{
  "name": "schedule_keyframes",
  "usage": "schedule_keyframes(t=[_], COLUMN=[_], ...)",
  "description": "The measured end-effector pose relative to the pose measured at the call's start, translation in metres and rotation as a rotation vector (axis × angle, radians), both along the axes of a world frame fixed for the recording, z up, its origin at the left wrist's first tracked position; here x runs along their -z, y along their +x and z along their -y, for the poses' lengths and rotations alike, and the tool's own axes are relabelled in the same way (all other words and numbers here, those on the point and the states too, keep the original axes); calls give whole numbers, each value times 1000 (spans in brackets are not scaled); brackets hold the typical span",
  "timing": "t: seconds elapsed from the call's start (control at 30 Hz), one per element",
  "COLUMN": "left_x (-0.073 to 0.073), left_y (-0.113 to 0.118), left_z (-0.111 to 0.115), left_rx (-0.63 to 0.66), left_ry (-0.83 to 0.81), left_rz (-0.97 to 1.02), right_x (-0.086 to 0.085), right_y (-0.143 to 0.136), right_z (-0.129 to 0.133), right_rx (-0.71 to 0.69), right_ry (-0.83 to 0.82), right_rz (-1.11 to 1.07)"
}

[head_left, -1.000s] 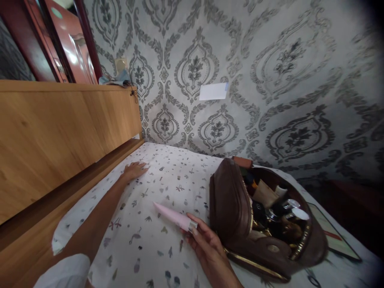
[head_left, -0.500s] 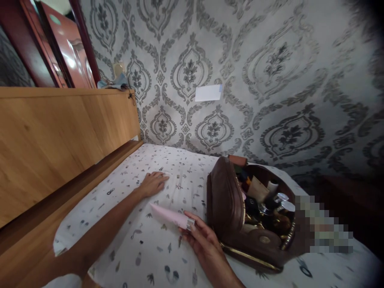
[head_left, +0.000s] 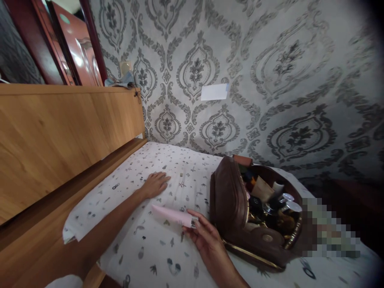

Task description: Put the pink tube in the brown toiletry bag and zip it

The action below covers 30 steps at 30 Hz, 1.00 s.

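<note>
My right hand [head_left: 204, 234] grips a pink squeeze tube [head_left: 172, 216] by its silver cap end, holding it just above the patterned white sheet [head_left: 168, 256]. The tube's flat end points left. My left hand [head_left: 155, 185] lies flat on the sheet, fingers stretched out, with nothing in it. Right of my right hand stands a brown zippered cosmetic bag [head_left: 229, 200], its lid open. Inside are several bottles with silver caps [head_left: 288, 197], a dark bottle with a white cap [head_left: 277, 187] and a beige packet [head_left: 262, 189].
A wooden headboard-like panel [head_left: 72, 120] runs along the left. Behind the bed rises a patterned grey wall [head_left: 196, 72] with a white paper [head_left: 214, 92] on it. A bluish cloth [head_left: 120, 81] lies on the panel's top. A blurred patch [head_left: 333, 228] covers something right of the bag.
The view has shifted slightly, so the scene sits a little further right. Both hands keep nearly the same places, and the pink tube stays in my right hand, tilted slightly flatter.
</note>
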State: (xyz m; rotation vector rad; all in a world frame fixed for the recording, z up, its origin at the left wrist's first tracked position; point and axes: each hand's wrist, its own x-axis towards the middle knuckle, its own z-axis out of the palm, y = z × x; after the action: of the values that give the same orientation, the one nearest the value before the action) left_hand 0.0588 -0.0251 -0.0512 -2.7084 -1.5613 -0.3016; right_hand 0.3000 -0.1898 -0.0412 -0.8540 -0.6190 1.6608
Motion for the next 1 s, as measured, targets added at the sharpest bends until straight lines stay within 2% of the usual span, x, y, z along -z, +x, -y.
schedule_keyframes(t=[0.13, 0.23, 0.33, 0.4, 0.5, 0.57, 0.63, 0.77, 0.83, 0.9, 1.0], left_x=[-2, -8, -15, -19, -24, -26, -26, -18, -13, -8, -6], left_y=[-14, -33, -53, -62, -71, -78, -89, -122, -133, -139, -139], left_z=[7, 1, -13, -24, -30, -20, 1, 61, 81, 88, 80], left_rx=[11, -157, -365, -419, -420, -384, -344, -405, -441, -445, -420], left_ry=[24, 52, -14, -79, -148, -197, -239, -209, -152, -116, -79], left_rz=[18, 32, 13, -6, -23, -22, -16, -12, -18, -29, -32], right_x=[3, 7, 10, 10, 10, 9, 7, 4, 4, 6, 7], right_y=[1, 2, 3, 4, 5, 4, 4, 4, 4, 5, 5], right_z=[2, 2, 0, -1, -2, -2, -1, 1, 0, -1, -1], right_rx=[-18, -8, -10, -36, -51, -28, -21, -32, -32, -42, -48], right_ry=[15, 29, 27, 19, 12, 13, 4, -8, -19, -35, -41], right_rz=[19, 13, 2, 4, 8, 4, 9, 31, 36, 35, 32])
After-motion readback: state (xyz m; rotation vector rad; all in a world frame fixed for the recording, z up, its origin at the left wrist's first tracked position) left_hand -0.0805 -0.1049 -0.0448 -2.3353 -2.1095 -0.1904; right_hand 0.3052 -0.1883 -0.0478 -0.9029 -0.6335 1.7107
